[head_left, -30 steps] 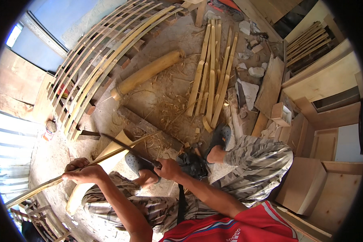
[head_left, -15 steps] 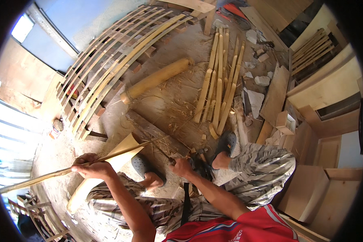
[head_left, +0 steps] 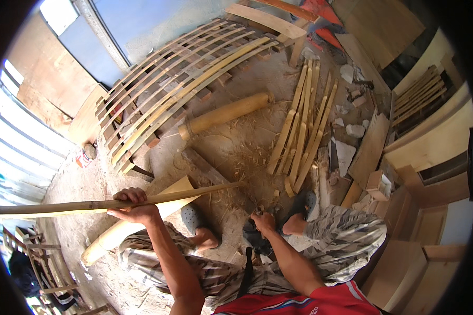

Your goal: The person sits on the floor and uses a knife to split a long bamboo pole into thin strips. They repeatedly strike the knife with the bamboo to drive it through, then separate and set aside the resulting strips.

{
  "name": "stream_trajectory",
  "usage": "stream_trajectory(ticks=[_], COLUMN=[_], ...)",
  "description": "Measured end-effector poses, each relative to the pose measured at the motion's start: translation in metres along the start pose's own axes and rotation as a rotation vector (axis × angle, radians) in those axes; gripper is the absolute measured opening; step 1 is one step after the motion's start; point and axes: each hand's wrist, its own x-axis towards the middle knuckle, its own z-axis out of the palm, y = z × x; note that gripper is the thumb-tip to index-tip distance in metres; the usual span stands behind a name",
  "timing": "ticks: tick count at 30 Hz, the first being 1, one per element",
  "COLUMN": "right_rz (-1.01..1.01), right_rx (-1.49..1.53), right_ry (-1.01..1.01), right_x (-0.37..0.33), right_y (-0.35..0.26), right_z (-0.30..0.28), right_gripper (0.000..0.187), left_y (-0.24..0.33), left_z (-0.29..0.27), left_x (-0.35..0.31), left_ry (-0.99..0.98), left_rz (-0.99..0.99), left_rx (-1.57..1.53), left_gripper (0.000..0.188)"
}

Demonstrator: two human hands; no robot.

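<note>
My left hand is closed around a long bamboo strip, which runs almost level from the left rim to a narrow end above the floor. My right hand is closed on the handle of a thin-bladed tool, likely a knife; its blade is hard to make out against the wood behind. Under the strip, a wide split bamboo piece leans beside my left leg. A wooden block lies on the floor just beyond my feet. Some dark item sits between my feet, below the right hand.
Ahead lies a bamboo log. A slatted rack of bamboo strips stands at the far left. Split bamboo lengths are heaped to the right, near stone chunks and a small wooden box. Shavings litter the floor.
The bamboo strip has swung from a slant to nearly level, its left end raised. My right hand has moved right, away from the strip. The whole view has shifted slightly.
</note>
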Motion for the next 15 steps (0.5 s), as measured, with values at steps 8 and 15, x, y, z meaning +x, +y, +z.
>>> stream_trajectory(ticks=[8,15], right_rz=[-0.303,-0.511], right_rx=[0.782,1.127], right_ry=[0.316,0.487], right_x=[-0.048,-0.095], right_y=[-0.079,-0.107], right_z=[-0.092,-0.183], right_gripper=[0.038,0.032], left_y=[-0.014,-0.045], left_z=[0.015,0.012], left_x=[-0.009,-0.039], left_ry=[0.244,0.317], left_rz=[-0.257,-0.563], left_rx=[-0.141,-0.326], left_gripper=[0.066,0.065])
